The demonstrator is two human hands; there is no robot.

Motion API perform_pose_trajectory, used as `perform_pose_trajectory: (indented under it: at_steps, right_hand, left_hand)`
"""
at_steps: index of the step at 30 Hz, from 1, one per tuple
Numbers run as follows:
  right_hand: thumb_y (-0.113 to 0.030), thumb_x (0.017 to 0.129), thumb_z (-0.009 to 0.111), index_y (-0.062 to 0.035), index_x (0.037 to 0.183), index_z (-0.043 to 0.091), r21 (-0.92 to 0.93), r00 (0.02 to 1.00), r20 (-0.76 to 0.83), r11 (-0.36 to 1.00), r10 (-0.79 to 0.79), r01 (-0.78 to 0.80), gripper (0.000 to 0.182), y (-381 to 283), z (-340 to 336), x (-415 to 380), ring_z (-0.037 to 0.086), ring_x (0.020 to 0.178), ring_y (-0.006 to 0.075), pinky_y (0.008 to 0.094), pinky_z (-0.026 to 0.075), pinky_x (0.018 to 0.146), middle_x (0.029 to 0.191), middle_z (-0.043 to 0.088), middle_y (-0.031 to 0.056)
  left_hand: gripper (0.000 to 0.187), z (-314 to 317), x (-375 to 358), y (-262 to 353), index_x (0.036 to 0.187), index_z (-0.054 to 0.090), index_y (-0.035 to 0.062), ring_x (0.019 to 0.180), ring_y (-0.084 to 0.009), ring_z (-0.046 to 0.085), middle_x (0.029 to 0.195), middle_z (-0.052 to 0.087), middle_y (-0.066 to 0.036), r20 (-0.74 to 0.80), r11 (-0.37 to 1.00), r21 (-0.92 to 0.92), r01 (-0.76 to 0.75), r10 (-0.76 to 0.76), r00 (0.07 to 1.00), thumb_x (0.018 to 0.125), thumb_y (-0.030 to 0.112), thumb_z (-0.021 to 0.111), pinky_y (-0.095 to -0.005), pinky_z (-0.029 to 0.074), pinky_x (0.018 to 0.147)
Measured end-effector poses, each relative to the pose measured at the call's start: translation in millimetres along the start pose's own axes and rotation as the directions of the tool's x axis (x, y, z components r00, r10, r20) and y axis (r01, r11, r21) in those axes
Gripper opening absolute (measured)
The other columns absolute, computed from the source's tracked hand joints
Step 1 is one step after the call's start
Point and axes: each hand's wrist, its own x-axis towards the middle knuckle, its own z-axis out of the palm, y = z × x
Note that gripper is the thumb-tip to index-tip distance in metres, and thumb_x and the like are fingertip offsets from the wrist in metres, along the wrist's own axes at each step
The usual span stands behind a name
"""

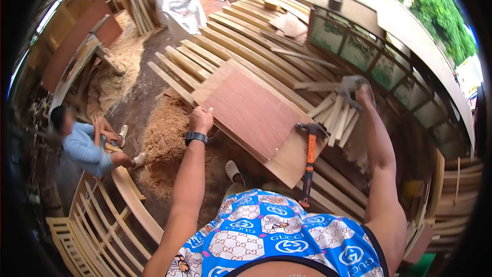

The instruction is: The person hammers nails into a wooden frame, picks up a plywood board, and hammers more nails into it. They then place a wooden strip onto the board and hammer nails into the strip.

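A reddish plywood panel (253,110) lies on a larger pale board (292,161), resting across long wooden strips. At the panel's left corner my left hand (201,119) is closed, fingers curled at the edge, a dark watch on its wrist. My right hand (365,95) reaches out to the right, closed on a grey crumpled item that looks like a plastic bag (351,85). Below that bag sits a bunch of short wooden sticks (338,118). A claw hammer (309,154) with an orange and black handle lies on the pale board's right side.
Long wooden strips (241,36) extend behind the panel. Sawdust (166,128) is heaped on the floor at left. A person in a light blue shirt (84,143) sits beyond a slatted wooden frame (102,225). A framed glass-paned unit (359,48) borders the right.
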Motion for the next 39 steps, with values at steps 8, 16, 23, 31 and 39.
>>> perform_pose_trajectory:
  at_steps: [8,16,23,31,39]
  right_hand:
    - [-0.022,0.096,0.072,0.0017,0.101,0.077,0.684,0.899,0.238,0.594,0.368,-0.424,0.024,-97,-131,-41,0.070,0.074,0.0102,0.0286,0.057,0.067,0.083,0.076,0.0077]
    - [-0.013,0.100,0.071,0.0053,0.106,0.074,0.874,0.887,0.454,0.238,-0.084,-0.424,0.019,-253,-132,-118,0.069,0.074,0.0142,0.0276,0.059,0.068,0.085,0.074,0.0085]
    - [-0.013,0.098,0.072,0.0060,0.104,0.075,0.764,0.774,0.605,0.407,-0.185,-0.500,0.020,-354,-74,-152,0.066,0.069,0.0134,0.0288,0.057,0.063,0.081,0.072,0.0080]
    - [-0.016,0.098,0.072,0.0048,0.107,0.075,0.733,0.719,0.652,0.443,-0.241,-0.516,0.023,-392,-48,-142,0.065,0.069,0.0144,0.0300,0.054,0.060,0.081,0.072,0.0079]
    - [-0.010,0.096,0.069,0.0062,0.112,0.075,0.762,0.747,0.603,0.480,-0.279,-0.435,0.024,-403,-45,-147,0.073,0.082,0.0220,0.0355,0.058,0.074,0.094,0.078,0.0154]
  left_hand:
    - [0.022,-3,-51,56,0.104,0.071,-0.0010,0.080,-0.0230,0.069,0.093,0.073,-0.014,-0.257,0.887,-0.208,-0.411,0.356,0.898,0.094,0.018,0.076,-0.0365,0.056,0.072]
    - [0.021,40,-136,148,0.097,0.074,-0.0029,0.076,-0.0134,0.068,0.082,0.075,-0.009,0.226,0.655,-0.678,-0.333,0.617,0.754,0.097,0.018,0.071,-0.0313,0.055,0.069]
    - [0.018,55,-141,100,0.095,0.073,-0.0028,0.070,-0.0185,0.069,0.078,0.073,-0.014,0.196,0.806,-0.444,-0.391,0.513,0.836,0.094,0.015,0.072,-0.0334,0.054,0.066]
    - [0.020,38,-98,87,0.099,0.073,-0.0032,0.073,-0.0221,0.073,0.080,0.074,-0.015,0.151,0.856,-0.387,-0.343,0.426,0.892,0.092,0.016,0.072,-0.0357,0.056,0.068]
    - [0.037,56,-80,81,0.125,0.067,-0.0050,0.093,-0.0272,0.075,0.110,0.074,-0.024,0.014,0.826,-0.236,-0.512,0.529,0.848,0.091,0.009,0.065,-0.0399,0.059,0.082]
